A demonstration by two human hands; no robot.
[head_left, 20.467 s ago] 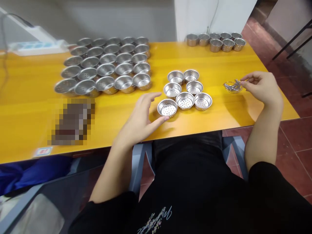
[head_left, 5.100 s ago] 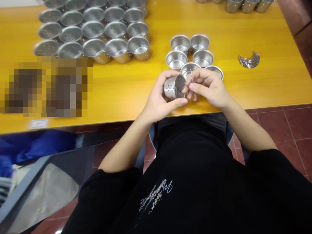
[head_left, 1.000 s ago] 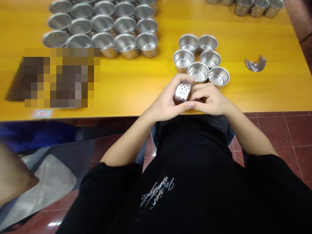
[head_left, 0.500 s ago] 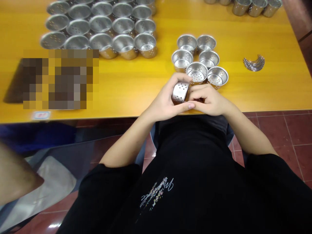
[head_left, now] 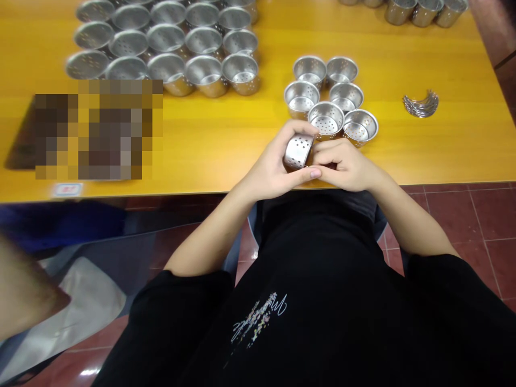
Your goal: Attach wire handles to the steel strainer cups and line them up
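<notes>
Metal, silvery and dotted with holes, shows between our fingers: we hold one cup [head_left: 298, 151] tilted on its side in our left hand [head_left: 276, 164], thumb and fingers curved around it, near the front edge of the yellow tabletop [head_left: 193, 150]. Our right hand [head_left: 344, 164] is curled close against the cup's rim, its thumb meeting the left one; its fingertips are hidden, so we cannot tell what it grips. Just beyond our hands, six cups [head_left: 325, 119] stand upright in a cluster. To their right, well apart, lies a small pile of curved wires [head_left: 421, 107]. Rows of cups [head_left: 166, 40] fill the far left, and more cups [head_left: 424, 12] stand at the far right.
</notes>
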